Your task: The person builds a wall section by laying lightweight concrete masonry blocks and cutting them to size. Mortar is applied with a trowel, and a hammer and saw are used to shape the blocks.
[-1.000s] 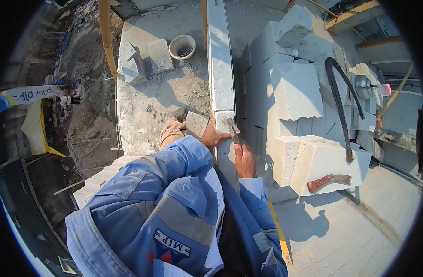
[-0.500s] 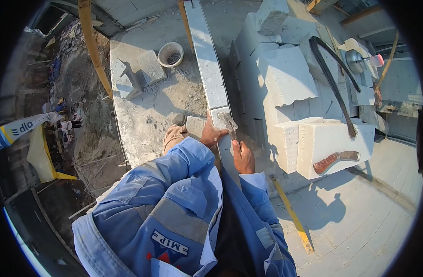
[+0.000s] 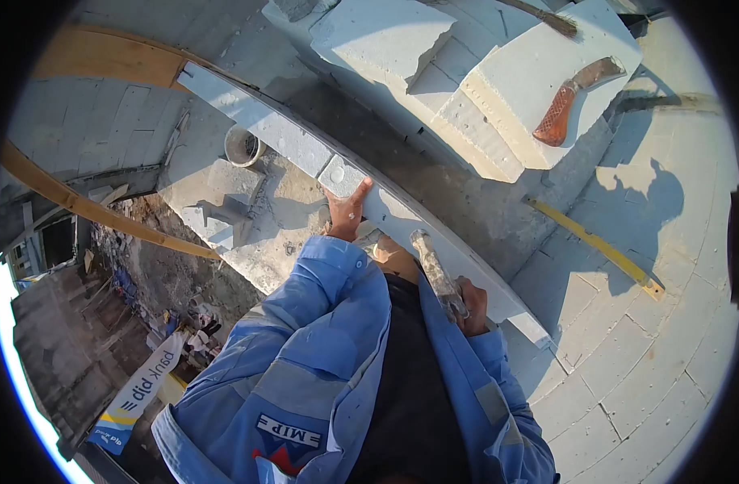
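Note:
A narrow wall of white blocks (image 3: 284,137) runs diagonally across the head view in front of my body. My left hand (image 3: 347,211) grips the near end of a small white block (image 3: 339,176) on top, with a round dent in its face. Its thumb and index finger are spread around the block's edge; the other fingers are hidden. Low on the right, my right hand (image 3: 473,306) is closed around a cement-crusted hammer (image 3: 436,270). The hammer lies slanted beside the wall, its pale end up and apart from the block.
A brown-handled curved tool (image 3: 575,101) lies on stacked white blocks (image 3: 514,105), with a brush (image 3: 547,18) behind. A yellow level (image 3: 599,246) rests on the floor at right. Across the wall stands a bucket (image 3: 244,148). At left, the slab edge drops to rubble.
My view has turned toward the right. The hammer has come away from the small block, back toward my right side. My left hand stays at the block.

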The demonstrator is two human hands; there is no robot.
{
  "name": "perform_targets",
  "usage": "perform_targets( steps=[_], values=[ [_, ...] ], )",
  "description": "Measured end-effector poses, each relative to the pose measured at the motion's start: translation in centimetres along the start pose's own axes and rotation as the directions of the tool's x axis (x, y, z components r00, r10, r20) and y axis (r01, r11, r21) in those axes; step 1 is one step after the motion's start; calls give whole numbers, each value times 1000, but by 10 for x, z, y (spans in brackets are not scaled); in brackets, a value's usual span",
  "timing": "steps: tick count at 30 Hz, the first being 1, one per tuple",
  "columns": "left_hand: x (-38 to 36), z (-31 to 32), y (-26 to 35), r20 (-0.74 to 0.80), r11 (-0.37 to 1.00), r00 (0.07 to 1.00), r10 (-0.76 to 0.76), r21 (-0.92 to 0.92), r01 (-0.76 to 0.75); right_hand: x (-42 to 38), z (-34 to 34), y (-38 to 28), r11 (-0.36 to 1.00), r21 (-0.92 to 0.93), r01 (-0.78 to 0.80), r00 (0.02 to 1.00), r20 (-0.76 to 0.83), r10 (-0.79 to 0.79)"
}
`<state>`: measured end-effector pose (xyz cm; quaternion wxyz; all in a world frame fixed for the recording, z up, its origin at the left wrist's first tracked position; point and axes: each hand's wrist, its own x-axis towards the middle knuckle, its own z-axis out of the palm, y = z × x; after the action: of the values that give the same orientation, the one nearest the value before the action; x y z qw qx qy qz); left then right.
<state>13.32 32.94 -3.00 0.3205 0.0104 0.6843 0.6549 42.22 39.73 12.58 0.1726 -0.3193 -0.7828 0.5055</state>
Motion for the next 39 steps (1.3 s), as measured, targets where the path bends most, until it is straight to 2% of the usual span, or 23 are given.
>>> perform_targets(
  steps=[2,4,5,10,12,13,15,19,21,22,24,25,26,28,29,30,31,32,33,35,36,38,39],
  values=[
    [0,-1,1,1,999,999,38,-10,-38,-10,14,16,997,74,-24,1000,-6,24],
    [-7,4,20,42,999,999,7,-31,-6,-10,32,46,931,-317,-183,966,120,230],
    [-11,6,25,64,998,998,-22,-63,26,-1,39,48,890,-390,-236,941,137,310],
    [1,-6,-12,-38,998,998,44,50,-42,-14,34,32,913,-281,-296,939,91,332],
    [6,-7,-13,-42,995,998,37,94,-33,-21,27,30,978,-184,-102,992,55,114],
    [8,-9,-12,-9,998,999,-35,50,35,-19,29,32,976,-186,-114,992,31,122],
    [5,-11,-8,44,993,992,-114,21,113,-12,32,39,866,-388,-314,918,109,382],
    [-19,-14,7,101,985,995,14,170,-31,-40,32,37,888,-242,-391,915,-2,403],
    [-45,-14,8,-16,739,929,369,612,-283,-67,21,31,907,-101,-408,912,-78,402],
    [-63,-8,18,14,737,936,353,612,-287,-80,14,23,896,-96,-434,900,-100,425],
    [-94,11,43,476,283,694,541,674,-683,-107,-3,10,890,-130,-437,878,-277,391],
    [-101,21,42,601,241,603,524,575,-782,-128,-6,13,882,-126,-455,866,-293,405],
    [-106,34,42,615,245,597,515,561,-790,-154,-9,23,846,-86,-526,800,-390,457],
    [-116,59,38,863,186,413,291,372,-909,-207,-10,38,768,38,-639,638,-531,557],
    [-118,71,32,872,191,400,283,358,-914,-228,-10,44,729,119,-675,548,-581,602],
    [-119,86,27,923,152,311,226,282,-947,-242,-14,49,720,129,-682,529,-592,607],
    [-119,99,22,962,116,214,168,196,-974,-255,-16,54,690,215,-691,395,-686,610],
    [-120,113,17,968,120,190,167,171,-978,-259,-22,56,666,301,-683,249,-761,599],
    [-122,124,11,979,76,154,130,145,-986,-263,-28,58,661,309,-684,227,-771,595],
    [-127,140,3,991,38,96,90,93,-995,-266,-44,67,493,687,-533,-101,-631,770],
    [-130,146,0,995,19,71,66,70,-997,-273,-48,74,489,696,-527,-123,-631,766],
    [-131,153,-6,998,-1,38,40,38,-999,-287,-56,94,377,912,-164,-309,-410,858],
    [-130,151,-10,999,-35,46,21,46,-998,-285,-61,98,370,928,-35,-344,-359,868]
  ],
)
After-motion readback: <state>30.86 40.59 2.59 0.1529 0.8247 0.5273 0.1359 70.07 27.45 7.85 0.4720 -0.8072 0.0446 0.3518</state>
